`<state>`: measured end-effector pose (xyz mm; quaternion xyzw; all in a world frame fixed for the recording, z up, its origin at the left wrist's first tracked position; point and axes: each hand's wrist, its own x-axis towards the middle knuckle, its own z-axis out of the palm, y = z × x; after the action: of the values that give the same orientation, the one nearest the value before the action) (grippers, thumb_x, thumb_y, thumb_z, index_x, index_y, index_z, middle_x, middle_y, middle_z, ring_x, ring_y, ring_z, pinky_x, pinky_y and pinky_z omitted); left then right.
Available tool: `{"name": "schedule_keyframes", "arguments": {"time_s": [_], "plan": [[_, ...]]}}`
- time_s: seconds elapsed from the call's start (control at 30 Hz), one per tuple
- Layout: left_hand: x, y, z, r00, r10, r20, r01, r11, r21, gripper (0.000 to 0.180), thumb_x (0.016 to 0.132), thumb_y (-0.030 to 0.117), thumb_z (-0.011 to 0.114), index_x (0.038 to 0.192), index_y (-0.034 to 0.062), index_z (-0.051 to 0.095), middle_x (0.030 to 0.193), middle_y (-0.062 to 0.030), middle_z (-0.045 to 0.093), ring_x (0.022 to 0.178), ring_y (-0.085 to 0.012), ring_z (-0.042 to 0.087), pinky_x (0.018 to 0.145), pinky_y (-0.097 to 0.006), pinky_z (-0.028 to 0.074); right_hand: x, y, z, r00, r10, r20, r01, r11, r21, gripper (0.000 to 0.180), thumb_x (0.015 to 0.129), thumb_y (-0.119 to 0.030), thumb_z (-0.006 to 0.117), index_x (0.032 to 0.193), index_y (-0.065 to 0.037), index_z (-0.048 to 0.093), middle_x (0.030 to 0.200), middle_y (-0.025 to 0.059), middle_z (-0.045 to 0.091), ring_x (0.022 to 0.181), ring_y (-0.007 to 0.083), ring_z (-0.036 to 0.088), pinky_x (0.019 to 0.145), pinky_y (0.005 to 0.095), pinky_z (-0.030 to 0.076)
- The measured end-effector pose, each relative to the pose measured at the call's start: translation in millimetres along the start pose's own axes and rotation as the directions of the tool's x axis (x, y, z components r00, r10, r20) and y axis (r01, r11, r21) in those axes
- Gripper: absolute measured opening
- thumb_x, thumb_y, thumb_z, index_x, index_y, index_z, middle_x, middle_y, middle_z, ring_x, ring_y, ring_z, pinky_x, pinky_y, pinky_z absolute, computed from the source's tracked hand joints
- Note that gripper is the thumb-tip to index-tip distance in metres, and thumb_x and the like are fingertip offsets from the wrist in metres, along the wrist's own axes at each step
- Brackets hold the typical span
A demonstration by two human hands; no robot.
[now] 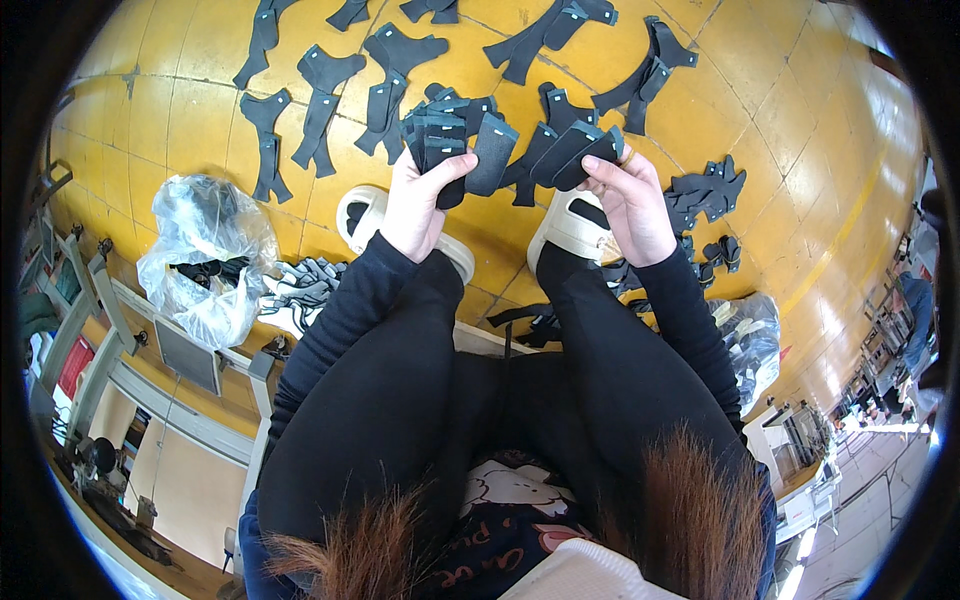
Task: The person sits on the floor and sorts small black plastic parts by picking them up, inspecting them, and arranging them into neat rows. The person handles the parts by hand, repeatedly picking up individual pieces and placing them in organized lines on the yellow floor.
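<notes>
My left hand is closed around a fanned stack of black fabric pieces with teal-edged ends, the thumb pressed on top. One broader dark piece juts out to the right of that thumb. Opposite it, my right hand pinches a smaller overlapping set of black fabric pieces, also teal at the ends. Both sets are held over the floor, just beyond my feet, with a gap between them. The fingers beneath each set are mostly hidden.
Rows of branched black fabric pieces lie on the yellow tiled floor. To my left are a clear plastic bag and a grey-and-black strip pile. Another bag and a dark pile lie right. Metal framing stands at lower left.
</notes>
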<state>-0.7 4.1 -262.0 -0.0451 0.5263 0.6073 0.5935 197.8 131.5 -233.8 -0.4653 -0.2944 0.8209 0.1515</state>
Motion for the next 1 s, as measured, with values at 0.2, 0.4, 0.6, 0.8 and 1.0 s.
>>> {"name": "schedule_keyframes", "arguments": {"time_s": [0.2,0.4,0.6,0.8,1.0], "plan": [[0.1,-0.5,3.1,0.997,0.074,0.011,-0.075,0.995,0.069,0.026,0.078,-0.001,0.068,0.101,0.0068,0.059,0.089,-0.0005,0.063,0.083,-0.0089,0.058,0.078,-0.024,0.046,-0.5,-1.2,4.8,0.999,0.034,0.002,-0.034,0.999,0.017,0.012,0.085,-0.01,0.064,0.096,-0.006,0.063,0.089,-0.0008,0.065,0.079,0.0073,0.058,0.072,0.0238,0.045],[1.2,-1.9,1.4,0.996,0.085,-0.024,-0.084,0.996,0.037,0.026,0.08,-0.002,0.067,0.103,0.006,0.059,0.092,-0.0012,0.064,0.083,-0.0095,0.059,0.077,-0.024,0.046,5.5,6.8,-6.8,0.998,0.013,-0.053,-0.018,0.996,-0.09,0.013,0.085,-0.01,0.065,0.097,-0.005,0.063,0.086,-0.0009,0.065,0.072,0.006,0.058,0.066,0.0216,0.045],[1.1,1.3,-4.9,0.998,0.052,-0.038,-0.051,0.998,0.023,0.02,0.082,0.001,0.065,0.1,0.0085,0.06,0.091,0.0,0.063,0.081,-0.0085,0.06,0.073,-0.022,0.048,23.2,12.6,-67.9,0.956,-0.044,-0.289,-0.009,0.984,-0.18,0.013,0.083,-0.011,0.068,0.093,-0.005,0.062,0.077,-0.0019,0.062,0.064,0.0051,0.056,0.062,0.0198,0.046],[2.0,-3.1,-7.8,0.998,0.058,-0.039,-0.057,0.998,0.042,0.022,0.082,0.001,0.065,0.101,0.0088,0.059,0.091,0.0002,0.063,0.081,-0.0082,0.06,0.074,-0.023,0.047,15.7,26.0,-72.2,0.968,0.027,-0.25,-0.07,0.984,-0.166,0.013,0.084,-0.012,0.067,0.094,-0.005,0.062,0.076,-0.0017,0.062,0.065,0.0062,0.055,0.065,0.0209,0.044],[4.1,-6.5,-9.2,0.997,0.058,-0.041,-0.056,0.996,0.066,0.026,0.081,0.001,0.066,0.104,0.0095,0.058,0.092,0.0004,0.063,0.081,-0.0081,0.06,0.072,-0.022,0.047,9.5,22.3,-41.6,0.993,0.066,-0.094,-0.083,0.98,-0.18,0.012,0.083,-0.009,0.066,0.093,-0.005,0.061,0.078,-0.001,0.061,0.069,0.0062,0.055,0.067,0.0213,0.045]]}}
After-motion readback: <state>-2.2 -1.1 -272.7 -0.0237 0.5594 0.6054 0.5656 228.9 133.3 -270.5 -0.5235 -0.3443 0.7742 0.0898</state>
